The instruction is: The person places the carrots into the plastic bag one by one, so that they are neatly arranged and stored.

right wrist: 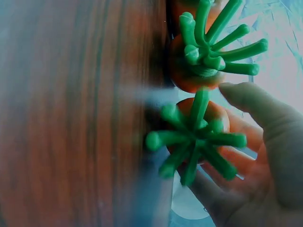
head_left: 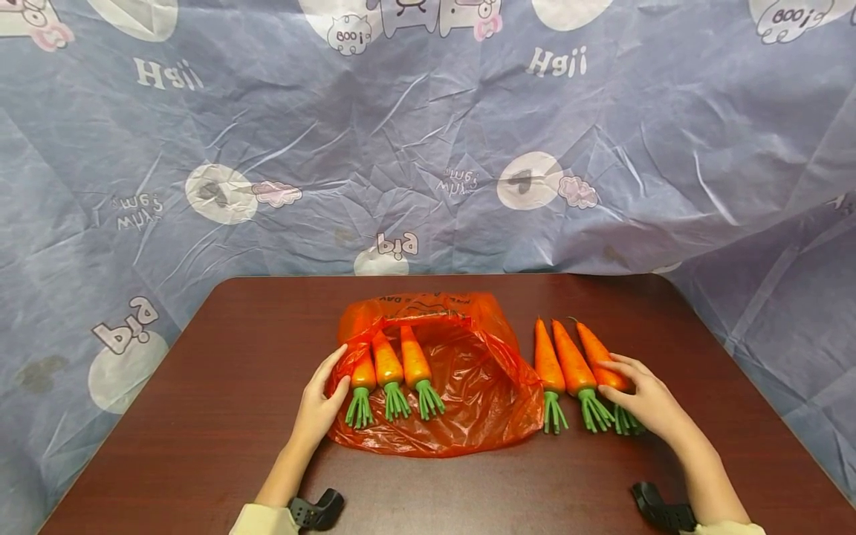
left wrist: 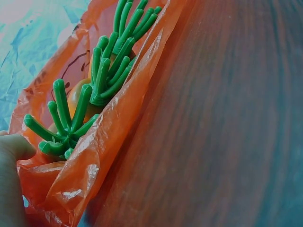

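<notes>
An orange-red plastic bag (head_left: 471, 420) lies on the table with its mouth toward me. Three toy-like carrots (head_left: 415, 362) with green stub tops lie side by side in its left part, tops outward. My left hand (head_left: 319, 401) holds the bag's left edge, its thumb (left wrist: 18, 145) beside the nearest green top (left wrist: 66, 135). To the right of the bag, three more carrots lie in a row: a left one (head_left: 547, 364), a middle one (head_left: 571, 360) and a right one (head_left: 595, 349). My right hand (head_left: 649, 397) grips the right carrot near its green top (right wrist: 196, 139), fingers around its far side.
The dark wooden table (head_left: 234, 371) has its far edge against a printed grey-blue cloth (head_left: 428, 148). The left carrot of the row lies right at the bag's right edge. Each wrist carries a black camera band (head_left: 317, 511).
</notes>
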{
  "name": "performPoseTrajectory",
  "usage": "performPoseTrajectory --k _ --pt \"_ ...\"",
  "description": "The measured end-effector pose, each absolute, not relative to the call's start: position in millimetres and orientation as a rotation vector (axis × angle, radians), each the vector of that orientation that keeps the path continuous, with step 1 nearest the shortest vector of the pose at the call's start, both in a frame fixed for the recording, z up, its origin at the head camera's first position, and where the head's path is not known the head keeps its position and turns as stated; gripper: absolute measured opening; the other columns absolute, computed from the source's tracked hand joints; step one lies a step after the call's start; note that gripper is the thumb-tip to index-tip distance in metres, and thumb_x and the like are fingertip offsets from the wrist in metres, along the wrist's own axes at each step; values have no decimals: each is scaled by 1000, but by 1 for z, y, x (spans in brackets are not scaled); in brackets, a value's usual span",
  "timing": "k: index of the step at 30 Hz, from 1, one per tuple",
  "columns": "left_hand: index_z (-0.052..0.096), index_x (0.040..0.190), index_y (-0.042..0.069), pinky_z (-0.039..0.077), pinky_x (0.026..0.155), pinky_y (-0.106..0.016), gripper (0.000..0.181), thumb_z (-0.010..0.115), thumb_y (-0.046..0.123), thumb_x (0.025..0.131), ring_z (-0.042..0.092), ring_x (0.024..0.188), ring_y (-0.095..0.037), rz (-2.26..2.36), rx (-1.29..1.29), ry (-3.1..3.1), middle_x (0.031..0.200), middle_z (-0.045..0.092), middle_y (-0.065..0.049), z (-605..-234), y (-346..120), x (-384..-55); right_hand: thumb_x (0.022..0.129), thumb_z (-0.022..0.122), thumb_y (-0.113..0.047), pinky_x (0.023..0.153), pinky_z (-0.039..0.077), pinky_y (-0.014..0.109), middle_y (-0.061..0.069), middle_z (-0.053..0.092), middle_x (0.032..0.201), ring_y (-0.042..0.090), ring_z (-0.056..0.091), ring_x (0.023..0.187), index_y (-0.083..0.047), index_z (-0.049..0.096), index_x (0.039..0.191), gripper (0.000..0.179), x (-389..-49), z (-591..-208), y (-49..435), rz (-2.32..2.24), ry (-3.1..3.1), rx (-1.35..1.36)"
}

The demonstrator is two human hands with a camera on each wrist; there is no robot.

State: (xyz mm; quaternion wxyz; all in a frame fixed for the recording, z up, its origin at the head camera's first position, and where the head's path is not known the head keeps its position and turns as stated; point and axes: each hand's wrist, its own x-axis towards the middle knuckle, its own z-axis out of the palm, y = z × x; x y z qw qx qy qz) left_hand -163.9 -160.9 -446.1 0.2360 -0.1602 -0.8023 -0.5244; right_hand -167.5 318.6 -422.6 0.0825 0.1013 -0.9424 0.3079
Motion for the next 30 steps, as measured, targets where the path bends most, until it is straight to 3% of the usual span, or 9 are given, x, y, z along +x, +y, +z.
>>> performPoseTrajectory --k 8,26,30 --pt "48 129 -2 27 98 -2 47 57 -9 82 40 118 7 -1430 -437 -2210 128 50 -23 -445 -161 -164 80 67 -18 86 34 59 24 44 128 46 38 115 0 56 119 43 -166 -429 323 912 -2799 279" --pt "47 129 -2 27 97 -1 48 57 -8 83 36 116 15 -1451 -415 -2224 128 49 -24 -446 -161 -164 81 66 -21 87 35 58 23 46 129 47 41 114 -3 57 120 44 -164 -411 315 846 -2761 233" --pt "47 129 -1 27 97 -1 48 57 -7 83 36 116 15 -1446 -415 -2227 128 49 -23 -446 -161 -164 81 67 -24 90 38 16 20 49 128 38 45 113 -5 58 119 43 -161 -402 312 811 -2725 225"
